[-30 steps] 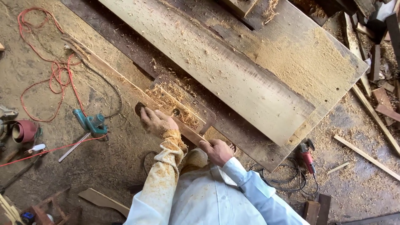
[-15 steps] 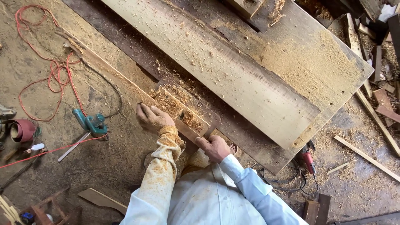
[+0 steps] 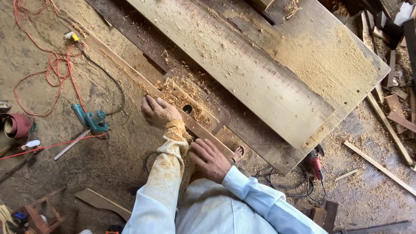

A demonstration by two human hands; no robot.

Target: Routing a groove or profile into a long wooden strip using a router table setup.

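Two hands lay flat on a long thin strip of wood that ran along the near edge of the counter. The left hand was the forward one, its fingers spread and pressing down on the strip just before the cutter slot (a dark round hole showed there, ringed with shavings). The right hand sat at the near end of the strip, fingers open and laid over the wood, gripping nothing. Both hands pressed rather than clasped.

The strip was on the counter's edge, with most of its length stretching up and away to the left beyond the left hand, and only a short part between the two hands. Judging by that, much of the strip had already passed the slot, and a short tail was left to go; whether another pass was needed could not be told. A heap of shavings lay just beside the slot, and the left sleeve was thick with sawdust.

A broad plank lay across the counter. On the floor, well apart, were a teal blower and a red cord.
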